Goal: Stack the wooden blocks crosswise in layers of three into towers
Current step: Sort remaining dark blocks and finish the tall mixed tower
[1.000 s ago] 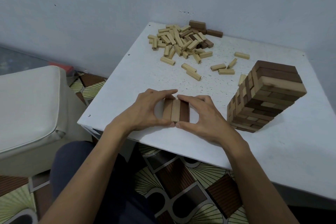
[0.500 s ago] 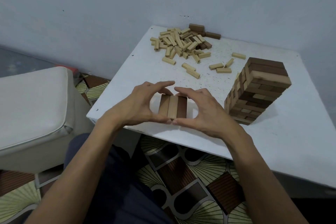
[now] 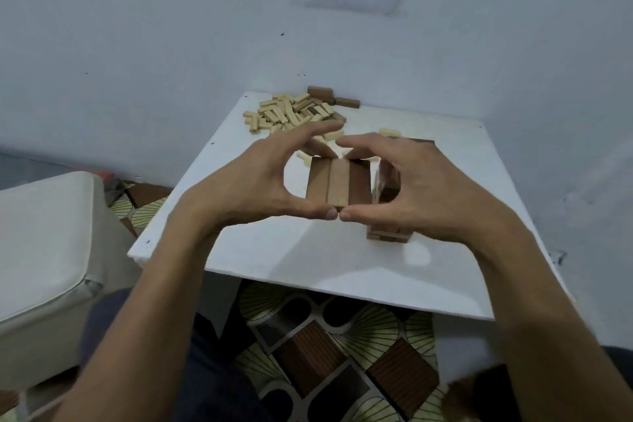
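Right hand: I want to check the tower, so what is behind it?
Behind the right hand stands the block tower: its base layers show below the palm, a slice between thumb and fingers. The hand covers the middle layers, so their alignment cannot be judged.

No readable text, label, brand, number or sign shows anywhere.

Smooth matt wooden blocks point(image 3: 337, 186); matt white table point(image 3: 274, 250); matt painted wall point(image 3: 137, 45).
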### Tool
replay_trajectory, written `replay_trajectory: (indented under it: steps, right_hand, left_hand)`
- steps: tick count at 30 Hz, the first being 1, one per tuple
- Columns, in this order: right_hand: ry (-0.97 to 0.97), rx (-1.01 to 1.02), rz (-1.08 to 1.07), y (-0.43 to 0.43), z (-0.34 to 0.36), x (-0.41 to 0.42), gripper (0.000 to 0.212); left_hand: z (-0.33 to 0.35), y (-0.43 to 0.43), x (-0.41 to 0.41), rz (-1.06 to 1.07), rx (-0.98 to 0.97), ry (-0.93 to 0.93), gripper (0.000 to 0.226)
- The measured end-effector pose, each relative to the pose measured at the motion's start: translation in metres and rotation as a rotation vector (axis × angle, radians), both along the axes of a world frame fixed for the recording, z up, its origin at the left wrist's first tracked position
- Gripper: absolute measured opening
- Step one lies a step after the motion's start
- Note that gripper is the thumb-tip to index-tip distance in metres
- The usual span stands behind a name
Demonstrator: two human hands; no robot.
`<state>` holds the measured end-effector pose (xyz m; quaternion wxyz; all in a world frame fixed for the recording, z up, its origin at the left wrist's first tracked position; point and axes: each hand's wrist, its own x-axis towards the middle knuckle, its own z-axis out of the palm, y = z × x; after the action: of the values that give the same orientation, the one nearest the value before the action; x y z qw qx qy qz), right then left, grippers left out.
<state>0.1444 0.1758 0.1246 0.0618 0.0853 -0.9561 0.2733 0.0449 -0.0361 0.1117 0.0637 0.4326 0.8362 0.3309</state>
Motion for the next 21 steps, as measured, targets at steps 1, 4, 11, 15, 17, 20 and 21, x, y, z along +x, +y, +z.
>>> replay_trajectory:
  steps: [1, 4, 11, 15, 17, 20, 21]
  right_hand:
    - [-0.002, 0.004, -0.012, 0.01, 0.005, 0.001, 0.078]
    - [-0.023, 0.014, -0.062, 0.041, 0.016, 0.001, 0.074]
    - [-0.068, 0.019, -0.136, 0.093, 0.022, -0.006, 0.075]
    - [-0.091, -0.009, -0.136, 0.108, 0.015, -0.015, 0.074]
    - [-0.094, -0.013, -0.137, 0.113, 0.012, -0.019, 0.074]
    - [-0.098, -0.027, -0.136, 0.115, 0.008, -0.022, 0.074]
    - [-0.096, -0.027, -0.134, 0.115, 0.008, -0.022, 0.075]
  left_hand:
    - [0.003, 0.011, 0.0, -0.013, 0.015, -0.001, 0.094]
    - [0.007, 0.046, -0.004, -0.043, 0.048, -0.009, 0.092]
    - [0.007, 0.105, -0.023, -0.086, 0.034, -0.013, 0.091]
    - [0.006, 0.119, -0.033, -0.085, 0.009, -0.027, 0.091]
    - [0.004, 0.123, -0.036, -0.085, -0.002, -0.024, 0.091]
    - [0.001, 0.126, -0.038, -0.081, -0.014, -0.03, 0.09]
    - [0.0, 0.126, -0.038, -0.08, -0.016, -0.031, 0.09]
